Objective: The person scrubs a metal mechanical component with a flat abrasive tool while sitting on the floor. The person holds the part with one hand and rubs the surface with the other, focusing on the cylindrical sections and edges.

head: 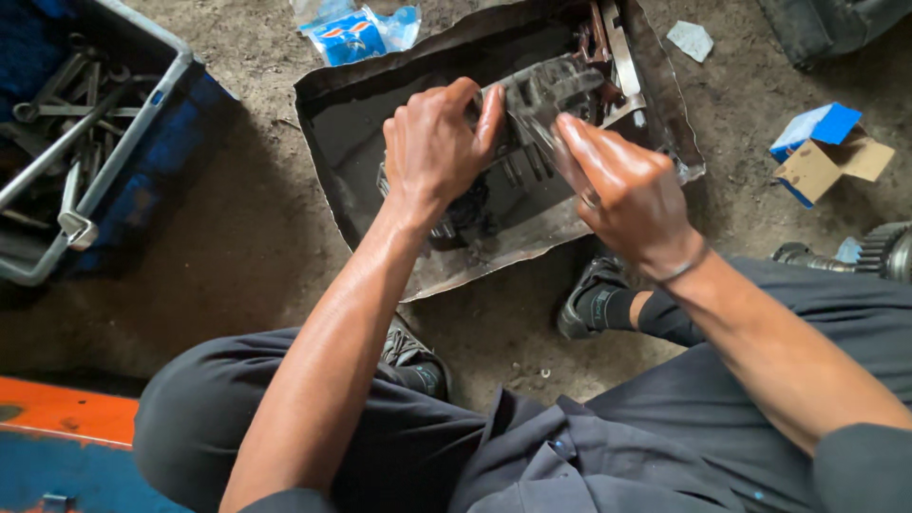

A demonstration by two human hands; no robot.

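I squat over a dented metal tray (347, 142) filled with dark oily liquid. My left hand (432, 142) and my right hand (622, 185) both grip a grey, greasy metal part (541, 90) held above the tray. The part looks like a cast piece with slots; its lower half is hidden behind my fingers. More metal parts (608, 47) lie in the tray's far right corner. Both hands are wet with oil.
A grey tool crate (142, 123) with wrenches stands at the left. A blue and white plastic wrapper (356, 33) lies beyond the tray. An open cardboard box (826, 152) and a geared shaft (869, 255) sit at the right. An orange and blue panel (66, 427) is at lower left.
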